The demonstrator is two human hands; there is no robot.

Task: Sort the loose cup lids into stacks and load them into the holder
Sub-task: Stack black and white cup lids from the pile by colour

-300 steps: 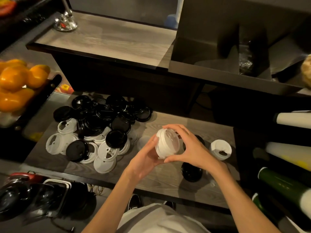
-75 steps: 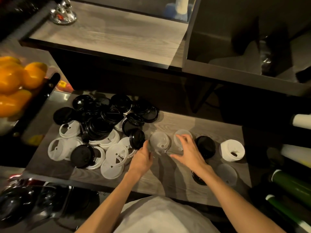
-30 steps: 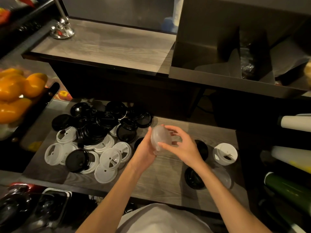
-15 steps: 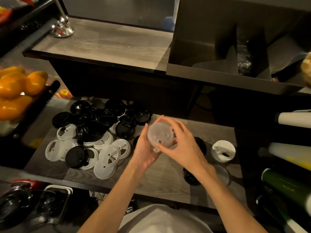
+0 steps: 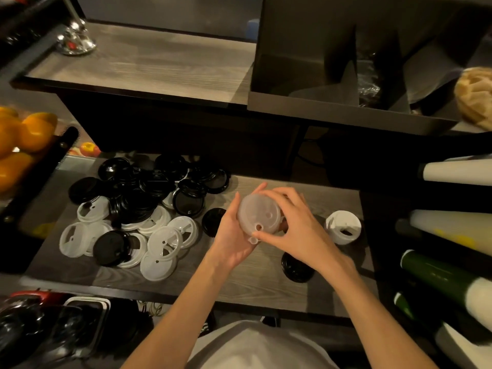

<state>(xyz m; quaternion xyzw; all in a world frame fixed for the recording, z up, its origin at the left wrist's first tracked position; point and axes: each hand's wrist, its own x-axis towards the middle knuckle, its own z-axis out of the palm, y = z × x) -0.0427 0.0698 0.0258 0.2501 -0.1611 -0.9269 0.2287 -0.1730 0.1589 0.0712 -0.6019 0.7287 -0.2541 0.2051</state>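
Translucent lids (image 5: 257, 213) gripped between left hand (image 5: 232, 235) and right hand (image 5: 298, 230), above the wooden counter (image 5: 239, 286)

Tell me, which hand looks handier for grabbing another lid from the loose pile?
Probably the left hand: the loose pile lies on its side. The right hand already pinches the clear lid, so it could take over that grip.

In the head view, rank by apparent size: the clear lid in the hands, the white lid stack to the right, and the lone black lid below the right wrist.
1. clear lid, though it is held up nearer the camera, so partly unsure.
2. white lid stack and black lid look about alike; no ranking between them.
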